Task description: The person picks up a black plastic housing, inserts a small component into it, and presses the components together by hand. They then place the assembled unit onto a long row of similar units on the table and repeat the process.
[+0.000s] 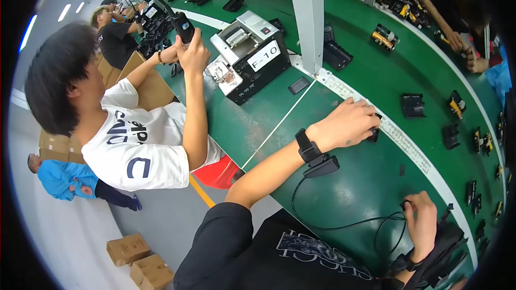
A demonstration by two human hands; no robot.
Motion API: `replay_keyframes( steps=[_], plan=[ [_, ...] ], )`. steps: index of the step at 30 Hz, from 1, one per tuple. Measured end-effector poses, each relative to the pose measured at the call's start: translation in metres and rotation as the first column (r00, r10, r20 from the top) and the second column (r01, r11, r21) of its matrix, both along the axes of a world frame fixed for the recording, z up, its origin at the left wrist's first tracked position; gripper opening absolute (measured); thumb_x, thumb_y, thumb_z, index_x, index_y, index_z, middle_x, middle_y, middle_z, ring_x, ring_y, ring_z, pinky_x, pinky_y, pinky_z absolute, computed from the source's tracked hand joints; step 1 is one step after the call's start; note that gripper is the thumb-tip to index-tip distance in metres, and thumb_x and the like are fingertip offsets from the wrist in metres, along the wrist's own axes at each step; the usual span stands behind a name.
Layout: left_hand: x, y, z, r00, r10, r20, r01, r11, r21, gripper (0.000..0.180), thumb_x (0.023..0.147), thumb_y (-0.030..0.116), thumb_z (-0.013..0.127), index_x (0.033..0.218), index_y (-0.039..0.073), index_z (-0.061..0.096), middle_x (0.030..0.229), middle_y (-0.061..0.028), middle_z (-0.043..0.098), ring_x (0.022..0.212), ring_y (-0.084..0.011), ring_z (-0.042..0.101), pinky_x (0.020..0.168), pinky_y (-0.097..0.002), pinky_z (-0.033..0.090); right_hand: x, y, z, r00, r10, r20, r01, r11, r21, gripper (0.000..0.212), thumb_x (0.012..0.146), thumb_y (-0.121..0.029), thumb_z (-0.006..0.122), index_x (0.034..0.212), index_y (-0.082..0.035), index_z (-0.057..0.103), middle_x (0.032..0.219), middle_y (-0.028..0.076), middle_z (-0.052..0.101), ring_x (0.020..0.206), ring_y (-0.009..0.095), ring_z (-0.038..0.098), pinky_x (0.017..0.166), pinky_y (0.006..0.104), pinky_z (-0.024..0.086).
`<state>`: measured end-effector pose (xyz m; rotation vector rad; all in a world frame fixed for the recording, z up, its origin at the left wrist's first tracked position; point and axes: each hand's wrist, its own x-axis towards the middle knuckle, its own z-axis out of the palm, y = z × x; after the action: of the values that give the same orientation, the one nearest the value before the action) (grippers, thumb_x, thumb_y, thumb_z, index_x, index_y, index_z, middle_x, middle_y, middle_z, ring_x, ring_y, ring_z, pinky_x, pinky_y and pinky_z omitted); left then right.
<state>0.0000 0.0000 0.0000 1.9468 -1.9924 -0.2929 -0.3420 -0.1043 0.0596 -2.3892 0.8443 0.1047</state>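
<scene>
My left hand (349, 123) reaches across the green table to the pale conveyor edge. Its fingers curl down over a black plastic part (374, 135), mostly hidden beneath them. Closer to me on the right, my right hand (422, 220) pinches a small black piece (405, 204) between thumb and fingers; its exact kind is too small to make out. A black strap with a small box (321, 165) sits on my left wrist, and a thin black cable (338, 228) runs from it over the table. Between the hands lies a tiny dark piece (402, 170).
A black-and-silver machine (247, 56) stands at the far left, near a white post (306, 21). At my left a co-worker (134, 129) grips a black handheld tool (184, 28). Black shells (413, 106) and yellow-black assemblies (385, 37) lie on the green conveyor. Black parts (443, 252) are piled beside my right forearm.
</scene>
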Motion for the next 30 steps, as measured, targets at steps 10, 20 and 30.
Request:
replay_keyframes(
  steps=[10,20,30],
  plan=[
    [0.005,0.000,-0.005,0.983,-0.022,-0.183,-0.018,0.977,-0.213,0.035,0.091,0.029,0.080,0.121,0.014,0.072,0.113,-0.0020,0.066,0.111,-0.0253,0.058,0.096,-0.0412,0.047,0.047,0.012,-0.031,0.985,0.068,0.157,-0.046,0.989,-0.143,0.022,0.086,0.003,0.075,0.103,0.001,0.061,0.085,0.017,0.057,0.075,0.035,0.060,0.069,0.0434,0.048],
    [-0.003,0.001,-0.012,0.984,-0.017,-0.178,-0.031,0.964,-0.264,0.035,0.091,0.031,0.081,0.121,0.015,0.073,0.117,-0.0002,0.066,0.110,-0.0240,0.058,0.096,-0.0402,0.046,0.046,-0.001,-0.042,0.987,0.030,0.160,-0.033,0.999,0.018,0.026,0.084,0.000,0.080,0.095,0.000,0.057,0.082,0.014,0.057,0.067,0.030,0.058,0.063,0.0406,0.046],
    [0.014,-0.003,-0.003,0.989,0.066,-0.135,-0.111,0.924,-0.365,0.013,0.083,0.015,0.084,0.093,0.011,0.077,0.097,-0.0061,0.066,0.094,-0.0286,0.063,0.083,-0.0417,0.048,0.042,-0.015,-0.022,0.992,0.127,0.020,-0.124,0.988,-0.092,0.028,0.089,-0.017,0.080,0.102,-0.005,0.059,0.091,0.013,0.060,0.081,0.037,0.064,0.070,0.0464,0.052]
  ],
)
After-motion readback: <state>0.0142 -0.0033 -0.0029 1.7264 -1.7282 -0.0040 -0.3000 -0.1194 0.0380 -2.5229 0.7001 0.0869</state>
